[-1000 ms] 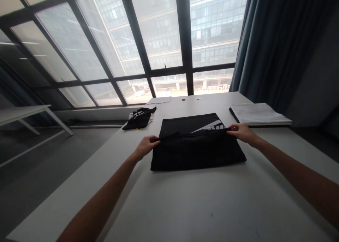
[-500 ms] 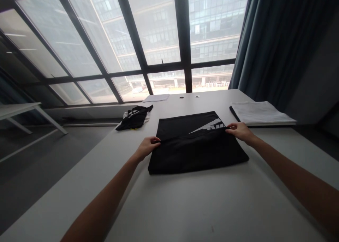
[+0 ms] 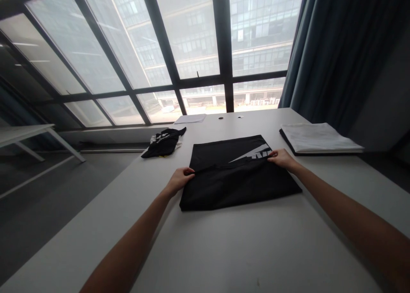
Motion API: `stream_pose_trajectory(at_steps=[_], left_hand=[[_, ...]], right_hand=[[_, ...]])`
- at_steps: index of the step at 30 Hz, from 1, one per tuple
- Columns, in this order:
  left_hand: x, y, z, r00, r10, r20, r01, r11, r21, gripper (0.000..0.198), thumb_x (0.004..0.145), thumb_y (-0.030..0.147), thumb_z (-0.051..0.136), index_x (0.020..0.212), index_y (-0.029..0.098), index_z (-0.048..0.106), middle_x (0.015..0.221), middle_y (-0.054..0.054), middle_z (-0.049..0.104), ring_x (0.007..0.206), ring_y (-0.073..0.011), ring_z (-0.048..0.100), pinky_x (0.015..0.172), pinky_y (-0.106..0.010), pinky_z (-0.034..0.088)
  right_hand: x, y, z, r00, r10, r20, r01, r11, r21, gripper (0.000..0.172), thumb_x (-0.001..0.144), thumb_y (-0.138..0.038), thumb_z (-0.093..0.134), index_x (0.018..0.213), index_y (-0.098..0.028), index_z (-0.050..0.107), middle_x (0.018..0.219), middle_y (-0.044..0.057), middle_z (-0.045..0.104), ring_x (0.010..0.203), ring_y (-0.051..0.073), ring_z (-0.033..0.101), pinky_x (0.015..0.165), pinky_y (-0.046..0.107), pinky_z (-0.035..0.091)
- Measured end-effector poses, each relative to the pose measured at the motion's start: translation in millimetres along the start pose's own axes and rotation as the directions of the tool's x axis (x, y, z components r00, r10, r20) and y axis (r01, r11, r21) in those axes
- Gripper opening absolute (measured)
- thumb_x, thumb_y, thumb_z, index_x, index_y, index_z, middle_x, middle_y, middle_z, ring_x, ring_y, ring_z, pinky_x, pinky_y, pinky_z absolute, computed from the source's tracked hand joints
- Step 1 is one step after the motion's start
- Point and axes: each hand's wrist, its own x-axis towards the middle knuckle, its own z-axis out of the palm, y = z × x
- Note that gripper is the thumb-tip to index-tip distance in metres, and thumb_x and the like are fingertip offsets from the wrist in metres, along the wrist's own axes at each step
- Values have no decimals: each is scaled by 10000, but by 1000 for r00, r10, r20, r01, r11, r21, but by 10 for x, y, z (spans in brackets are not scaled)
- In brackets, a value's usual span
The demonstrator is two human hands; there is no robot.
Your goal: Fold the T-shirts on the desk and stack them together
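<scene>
A black T-shirt-like garment [image 3: 237, 186] with a white and grey print lies on the white table [image 3: 224, 250], its near part folded up over the rest. The folded edge runs across the middle and partly covers the print. My left hand [image 3: 180, 180] pinches the left end of that edge between thumb and fingers. At the right end of the same edge, my right hand [image 3: 282, 159] is closed on the black cloth beside the print.
A crumpled black and white garment [image 3: 165, 142] lies at the table's left edge. To the right sits a stack of folded cloth, white on top [image 3: 320, 138]. Paper sheets [image 3: 190, 118] lie at the far end, before the windows. A blue curtain [image 3: 323, 62] hangs at right.
My right hand has moved slightly left along the folded edge, still gripping it. My left hand stays at its end of the edge. The view has shifted a little.
</scene>
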Motion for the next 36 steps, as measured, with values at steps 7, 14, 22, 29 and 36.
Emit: stream_pose_trajectory(at_steps=[7,14,22,29,36], left_hand=[[-23,-22,27,992,91,-86,-80,989,125,304,684,404,687,873,175,751,847,-63,756,841,-255,695,787,-342,502],[0,-73,46,975,180,-132,-124,929,348,236,764,290,633,959,210,739,955,-72,757,906,-278,696,909,-396,512],[-281,526,644,889,408,210,-451,694,562,470,1015,379,432,1435,209,556,1549,-100,477,1436,-280,419,1200,-456,308],[-351,528,1231,869,280,407,-484,647,589,628,1034,573,348,1587,275,336,1667,-79,238,1546,-328,167,1220,-605,144],[-339,449,1192,874,295,385,-480,648,591,635,1018,642,324,1594,379,282,1682,-39,208,1553,-340,119,1215,-620,119]], right_hand=[[17,-16,77,999,-48,10,49,990,-130,246,688,-232,743,899,-117,791,749,57,728,734,197,677,683,257,506],[-78,-116,77,998,-65,5,64,954,-293,258,759,-269,699,981,-164,777,872,69,756,840,222,706,750,266,506],[-689,-588,369,878,-476,44,445,782,-437,463,983,-333,417,1368,-165,613,1419,131,598,1326,277,514,1118,385,388],[-909,-422,718,871,-347,348,484,726,-488,639,1016,-503,328,1562,-176,391,1653,113,275,1538,292,208,1225,547,170],[-882,-362,731,913,-278,300,401,753,-522,688,1020,-556,299,1572,-150,364,1653,138,266,1543,268,193,1235,511,154]])
